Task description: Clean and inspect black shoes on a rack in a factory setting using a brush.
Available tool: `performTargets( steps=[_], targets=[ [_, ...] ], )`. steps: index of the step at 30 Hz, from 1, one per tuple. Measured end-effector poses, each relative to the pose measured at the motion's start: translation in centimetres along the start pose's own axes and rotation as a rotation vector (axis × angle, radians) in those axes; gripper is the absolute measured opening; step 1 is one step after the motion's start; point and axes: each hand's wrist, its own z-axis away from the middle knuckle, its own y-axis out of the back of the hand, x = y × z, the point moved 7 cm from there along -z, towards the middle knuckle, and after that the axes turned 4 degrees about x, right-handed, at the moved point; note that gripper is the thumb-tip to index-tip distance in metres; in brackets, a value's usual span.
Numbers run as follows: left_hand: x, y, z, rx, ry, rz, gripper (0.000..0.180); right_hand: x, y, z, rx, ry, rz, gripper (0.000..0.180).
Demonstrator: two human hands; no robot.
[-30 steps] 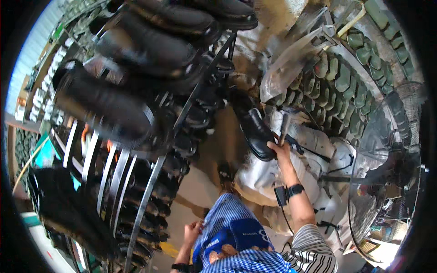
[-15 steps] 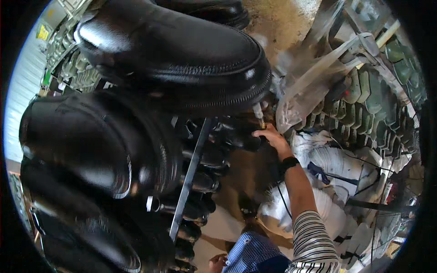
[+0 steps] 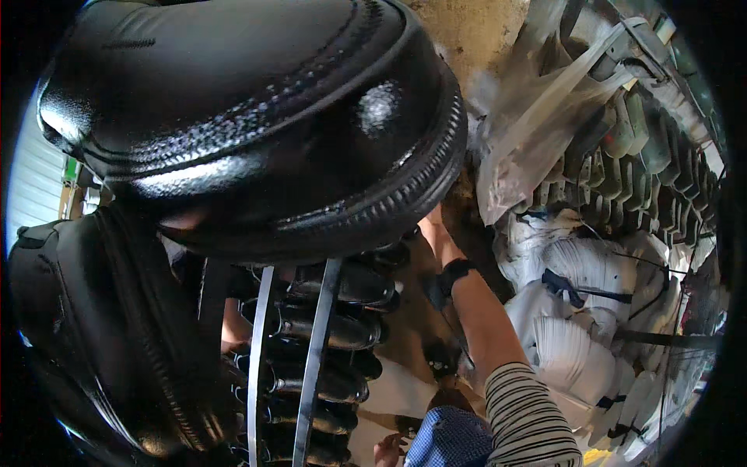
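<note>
A big glossy black shoe (image 3: 257, 156) with stitching along its welt fills the upper left, very close to me. My right hand (image 3: 433, 223) is at the toe end, below and behind the shoe, at the end of my forearm in a striped sleeve with a black wristband. Its fingers are hidden by the shoe, so what they hold does not show. A patch of skin (image 3: 233, 325), seemingly part of my left hand or arm, shows between a second black shoe (image 3: 101, 335) and a metal rack bar (image 3: 259, 350); no fingers can be made out there.
Rows of black shoes (image 3: 334, 331) sit on the rack behind a second metal bar (image 3: 315, 366). At right hang a clear plastic sheet (image 3: 537, 109) and many grey-green shoe lasts (image 3: 622, 171). White bundles (image 3: 580, 350) tied with dark straps lie below them.
The big shoe now looms larger and lower, covering the fingers of my right hand. Earlier those fingers held a small whitish stick with a yellowish end. The skin patch by the rack has come into view.
</note>
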Motion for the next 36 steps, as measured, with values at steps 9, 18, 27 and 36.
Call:
performTargets(
  steps=[9, 18, 27, 36],
  targets=[
    [2.5, -2.6, -1.9, -0.009, 0.007, -0.131, 0.022, 6.6, -1.8, -8.1, 0.174, -0.018, -0.113, 0.07],
    [3.7, -3.3, 0.4, 0.091, 0.044, -0.203, 0.023, -0.8, 2.5, 2.6, 0.19, -0.505, -0.306, 0.054],
    [12.9, -9.7, 3.4, 0.04, -0.193, 0.081, 0.023, 0.2, 18.8, 19.3, 0.115, -0.374, -0.341, 0.041],
    [29.9, -14.3, 9.2, -0.19, -0.364, 0.278, 0.028, -0.9, 25.5, 37.5, 0.357, -0.737, -0.603, 0.02]
  ],
)
